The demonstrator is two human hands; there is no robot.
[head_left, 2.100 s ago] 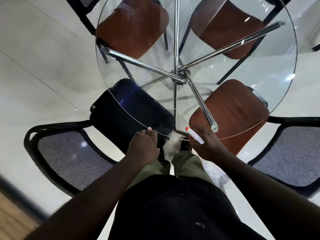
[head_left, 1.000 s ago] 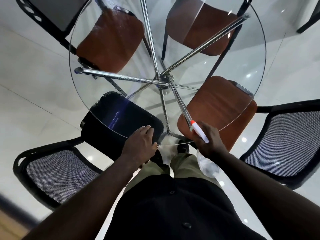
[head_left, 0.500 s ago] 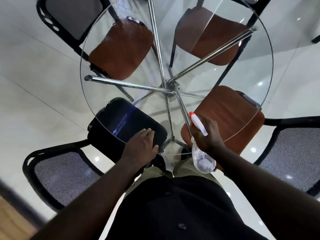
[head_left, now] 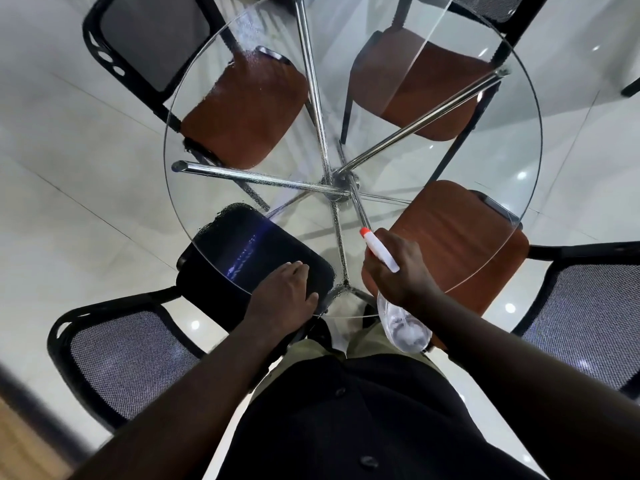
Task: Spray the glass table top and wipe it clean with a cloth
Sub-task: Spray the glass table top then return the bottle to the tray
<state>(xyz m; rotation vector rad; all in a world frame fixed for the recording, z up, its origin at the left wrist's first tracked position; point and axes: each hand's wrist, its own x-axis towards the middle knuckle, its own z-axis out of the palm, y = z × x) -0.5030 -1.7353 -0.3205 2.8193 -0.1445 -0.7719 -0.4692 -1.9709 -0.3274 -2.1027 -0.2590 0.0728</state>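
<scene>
The round glass table top (head_left: 165,157) fills the middle of the view, with fine droplets on its far left part. My left hand (head_left: 282,294) rests flat on the glass at the near edge, over a black chair seat. My right hand (head_left: 401,271) grips the neck of a clear spray bottle (head_left: 403,327) above the near edge. Its white head and orange nozzle (head_left: 364,233) point up and toward the table's centre. No cloth is in view.
A chrome frame (head_left: 337,183) spreads its bars under the glass. Chairs ring the table: a black seat (head_left: 235,244) with a mesh back (head_left: 131,355) near left, a brown seat (head_left: 460,233) with a mesh back (head_left: 588,306) near right, and two brown seats (head_left: 242,116) (head_left: 426,91) at the far side. The floor is glossy white tile.
My right hand has raised the spray bottle from below the near rim to above the glass. My left hand has slid from the rim onto the glass.
</scene>
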